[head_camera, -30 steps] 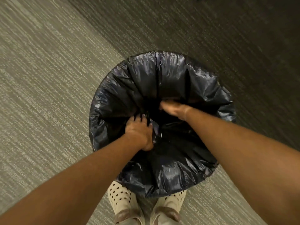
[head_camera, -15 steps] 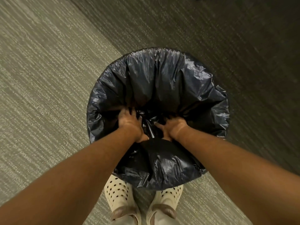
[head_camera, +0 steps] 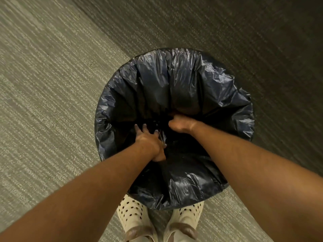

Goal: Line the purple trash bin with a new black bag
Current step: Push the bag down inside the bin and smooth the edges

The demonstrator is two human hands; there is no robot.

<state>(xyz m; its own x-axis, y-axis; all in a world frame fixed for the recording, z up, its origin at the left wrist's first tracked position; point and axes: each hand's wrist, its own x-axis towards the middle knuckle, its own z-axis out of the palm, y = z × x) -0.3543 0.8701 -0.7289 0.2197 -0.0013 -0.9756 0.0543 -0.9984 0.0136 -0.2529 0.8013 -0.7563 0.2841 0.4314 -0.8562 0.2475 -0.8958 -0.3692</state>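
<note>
A black bag (head_camera: 183, 81) is draped over the whole round mouth of the bin, and its shiny edge is folded outward all around. The bin's purple body is hidden under the plastic. Both of my arms reach down into the opening. My left hand (head_camera: 150, 143) lies against the bag's inner wall left of centre, fingers spread and pointing downward. My right hand (head_camera: 181, 124) is plunged deeper near the middle; its fingers disappear into the dark folds.
The bin stands on carpet with a lighter grey strip (head_camera: 43, 102) on the left and a darker strip (head_camera: 253, 41) on the right. My two cream perforated shoes (head_camera: 132, 213) touch the bin's near side.
Half a second ago both hands were bunched together on the plastic near the bin's centre. They have since separated: the right hand went farther in, and the left hand's fingers spread.
</note>
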